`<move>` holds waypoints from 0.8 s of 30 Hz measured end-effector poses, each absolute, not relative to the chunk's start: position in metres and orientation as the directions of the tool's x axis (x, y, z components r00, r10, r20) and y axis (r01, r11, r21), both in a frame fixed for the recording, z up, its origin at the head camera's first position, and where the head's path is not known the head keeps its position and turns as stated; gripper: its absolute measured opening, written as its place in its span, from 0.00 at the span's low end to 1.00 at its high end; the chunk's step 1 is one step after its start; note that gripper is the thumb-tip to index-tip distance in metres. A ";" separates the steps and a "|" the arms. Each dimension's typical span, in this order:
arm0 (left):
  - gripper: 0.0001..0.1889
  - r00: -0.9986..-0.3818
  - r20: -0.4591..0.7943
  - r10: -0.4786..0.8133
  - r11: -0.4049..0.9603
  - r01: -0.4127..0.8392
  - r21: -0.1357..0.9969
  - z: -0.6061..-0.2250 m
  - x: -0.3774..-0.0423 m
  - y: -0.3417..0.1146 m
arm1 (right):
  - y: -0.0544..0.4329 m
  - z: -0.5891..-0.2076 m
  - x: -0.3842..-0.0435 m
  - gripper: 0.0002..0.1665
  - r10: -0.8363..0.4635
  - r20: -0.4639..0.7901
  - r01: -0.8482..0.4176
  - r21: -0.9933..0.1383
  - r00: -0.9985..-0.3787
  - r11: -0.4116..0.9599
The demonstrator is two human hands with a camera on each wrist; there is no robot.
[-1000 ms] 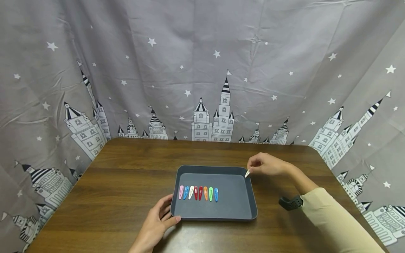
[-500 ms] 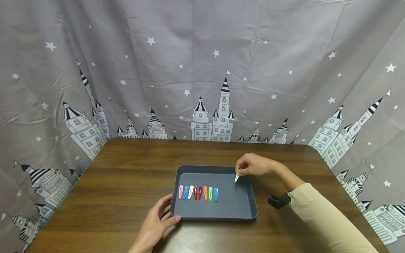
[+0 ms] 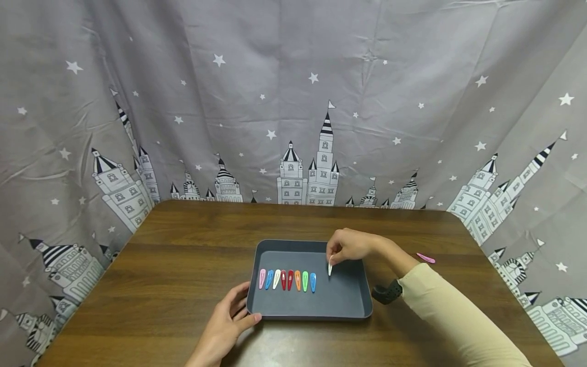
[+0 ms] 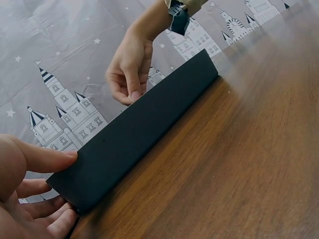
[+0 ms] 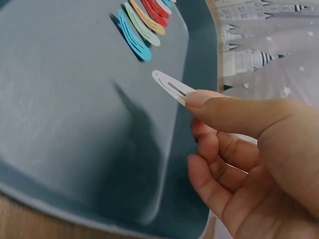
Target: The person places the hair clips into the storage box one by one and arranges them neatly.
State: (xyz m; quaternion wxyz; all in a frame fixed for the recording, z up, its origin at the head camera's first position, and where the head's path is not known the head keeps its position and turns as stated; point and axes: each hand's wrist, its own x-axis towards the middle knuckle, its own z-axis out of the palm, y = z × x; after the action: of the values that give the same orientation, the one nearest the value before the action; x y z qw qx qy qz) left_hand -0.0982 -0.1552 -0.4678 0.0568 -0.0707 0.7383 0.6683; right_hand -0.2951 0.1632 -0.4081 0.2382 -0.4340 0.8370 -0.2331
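My right hand pinches a white snap hair clip between thumb and fingers, tip pointing down, over the right half of a dark grey tray. In the right wrist view the white clip hangs above the tray floor, apart from the blue clip. A row of several coloured hair clips lies in the tray, from a pink clip at left to the blue clip at right. My left hand grips the tray's front left corner, thumb on the front wall.
Another pink hair clip lies on the wooden table, right of the tray and beyond my right forearm. A grey curtain with printed castles hangs behind the table. A dark band is on my right wrist.
My right hand has carried the white clip leftward from the tray's right rim to over the tray floor, near the row. The pink clip on the table has come into view. The left hand stays still.
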 end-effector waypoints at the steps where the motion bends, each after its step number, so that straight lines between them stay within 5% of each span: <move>1: 0.39 -0.983 -0.179 -0.029 0.098 -0.181 0.979 -0.468 -0.098 -0.155 | 0.161 -0.409 -0.295 0.07 -0.839 -0.203 -0.617 -0.595 -0.506 0.516; 13: 0.39 -0.985 -0.168 -0.026 0.092 -0.170 0.981 -0.470 -0.097 -0.156 | 0.141 -0.422 -0.289 0.07 -0.844 -0.270 -0.612 -0.592 -0.463 0.524; 24: 0.40 -0.984 -0.175 -0.027 0.089 -0.177 0.980 -0.468 -0.097 -0.156 | 0.129 -0.429 -0.283 0.10 -0.794 -0.330 -0.592 -0.535 -0.511 0.603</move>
State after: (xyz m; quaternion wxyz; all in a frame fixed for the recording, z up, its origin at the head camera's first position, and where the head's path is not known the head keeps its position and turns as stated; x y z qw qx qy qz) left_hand -0.0967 -0.1555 -0.4676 0.0560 -0.0691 0.7359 0.6713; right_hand -0.2825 0.1290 -0.4286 0.2801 -0.4073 0.8504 -0.1803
